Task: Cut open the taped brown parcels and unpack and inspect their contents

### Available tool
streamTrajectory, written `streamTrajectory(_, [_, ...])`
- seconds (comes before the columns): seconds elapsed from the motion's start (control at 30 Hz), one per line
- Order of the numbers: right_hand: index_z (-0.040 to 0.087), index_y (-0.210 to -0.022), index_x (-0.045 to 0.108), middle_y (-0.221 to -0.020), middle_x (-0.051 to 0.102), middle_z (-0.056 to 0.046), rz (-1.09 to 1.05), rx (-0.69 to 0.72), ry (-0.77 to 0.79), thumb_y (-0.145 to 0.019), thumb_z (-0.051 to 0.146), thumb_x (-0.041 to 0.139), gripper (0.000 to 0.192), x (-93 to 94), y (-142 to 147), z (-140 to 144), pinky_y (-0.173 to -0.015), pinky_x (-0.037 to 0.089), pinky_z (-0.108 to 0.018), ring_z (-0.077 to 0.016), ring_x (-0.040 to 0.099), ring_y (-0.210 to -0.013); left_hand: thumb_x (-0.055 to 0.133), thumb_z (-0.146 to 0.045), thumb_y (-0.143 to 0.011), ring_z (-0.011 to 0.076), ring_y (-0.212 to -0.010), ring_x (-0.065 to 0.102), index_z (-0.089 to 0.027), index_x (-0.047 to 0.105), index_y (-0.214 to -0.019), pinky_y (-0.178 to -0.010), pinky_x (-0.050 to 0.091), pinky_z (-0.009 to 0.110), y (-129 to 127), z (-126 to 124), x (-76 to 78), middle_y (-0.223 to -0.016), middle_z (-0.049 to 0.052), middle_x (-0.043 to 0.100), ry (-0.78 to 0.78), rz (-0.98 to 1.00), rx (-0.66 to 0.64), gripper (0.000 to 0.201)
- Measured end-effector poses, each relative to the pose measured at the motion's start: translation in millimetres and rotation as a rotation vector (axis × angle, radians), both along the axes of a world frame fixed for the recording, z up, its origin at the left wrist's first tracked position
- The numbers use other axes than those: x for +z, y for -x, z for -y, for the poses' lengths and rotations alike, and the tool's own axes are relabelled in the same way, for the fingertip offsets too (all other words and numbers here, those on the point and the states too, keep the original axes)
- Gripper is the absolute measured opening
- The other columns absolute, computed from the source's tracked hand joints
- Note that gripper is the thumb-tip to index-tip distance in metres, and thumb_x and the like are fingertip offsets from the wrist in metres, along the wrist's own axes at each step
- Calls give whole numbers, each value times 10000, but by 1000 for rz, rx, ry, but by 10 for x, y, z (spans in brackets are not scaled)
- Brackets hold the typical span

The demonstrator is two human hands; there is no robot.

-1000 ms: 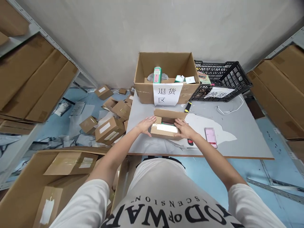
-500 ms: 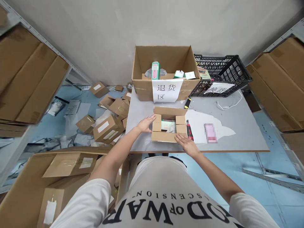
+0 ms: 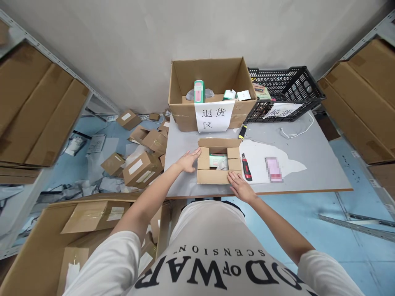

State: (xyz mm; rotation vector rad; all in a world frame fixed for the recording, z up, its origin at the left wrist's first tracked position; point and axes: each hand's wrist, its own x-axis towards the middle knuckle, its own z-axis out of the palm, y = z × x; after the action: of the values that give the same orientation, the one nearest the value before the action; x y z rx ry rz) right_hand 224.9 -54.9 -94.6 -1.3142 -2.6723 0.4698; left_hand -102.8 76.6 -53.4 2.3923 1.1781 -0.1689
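Observation:
A small cardboard box (image 3: 212,176) lies on the table before me with its flaps folded outward. Inside it are a green and white packet (image 3: 216,160) and some crumpled clear plastic (image 3: 222,165). My left hand (image 3: 187,160) rests at the box's left side, fingers spread and touching the flap's edge. My right hand (image 3: 241,187) lies at the front right corner, fingers stretched over the front flap. A red and black box cutter (image 3: 246,167) is just right of the box, on white paper (image 3: 257,152).
Behind stand a large carton (image 3: 185,117) with small boxes in it and a black crate (image 3: 285,90). A yellow and black cutter (image 3: 242,131) and a pink blurred item (image 3: 273,168) lie on the table (image 3: 327,172). Cartons (image 3: 142,168) crowd the floor at left.
The view has shifted slightly. Both hands stay at the small box, with hardly any movement; the box and its contents look the same.

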Motion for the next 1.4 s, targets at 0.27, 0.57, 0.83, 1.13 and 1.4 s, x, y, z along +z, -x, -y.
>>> streamTrajectory(0.27, [91, -1420, 330, -1492, 264, -225, 33, -547, 199, -850, 438, 503, 690, 501, 301, -688, -1033, 368, -482, -350, 309, -1353, 522, -654, -715, 401, -1399, 129, -45, 60, -1464, -1016, 311, 581, -620, 152, 73, -1519, 273, 10, 129, -11, 612, 1070])
streamTrajectory(0.57, [177, -1478, 216, -1548, -11, -207, 263, -931, 398, -835, 397, 548, 756, 210, 867, -1207, -906, 275, -733, -443, 24, -1386, 745, -418, -549, 482, -1379, -11, -67, -48, -1459, -893, 375, 688, -1101, 73, -190, -1493, 283, -176, 118, -117, 804, 1257])
streamTrajectory(0.83, [33, -1414, 316, -1460, 271, -294, 142, -676, 319, -732, 226, 589, 759, 372, 504, -1215, -943, 401, -567, -424, 364, -1283, 571, -359, -728, 367, -1404, 75, 15, -7, -1455, -1130, 229, 475, -754, 48, -95, -1526, 253, 40, 203, 89, 664, 1001])
streamTrajectory(1.13, [147, -1430, 330, -1467, 350, -150, -57, -467, 72, -829, 133, 379, 604, 468, -362, -902, -1052, 337, -457, -270, 335, -1347, 416, -96, -797, 240, -1417, 179, -211, 302, -1431, -1145, 154, 477, -145, 294, 261, -1538, 78, 216, -224, 122, 234, 655])
streamTrajectory(1.4, [188, -1342, 451, -1486, 322, -149, 298, -373, -94, -929, 345, 337, 456, 462, -276, -761, -1011, 75, -720, -370, 160, -1393, 389, -620, -835, 336, -1393, 208, -113, 301, -1424, -1105, 9, 611, -295, 479, 181, -1481, 196, 307, -133, -106, 361, 783])
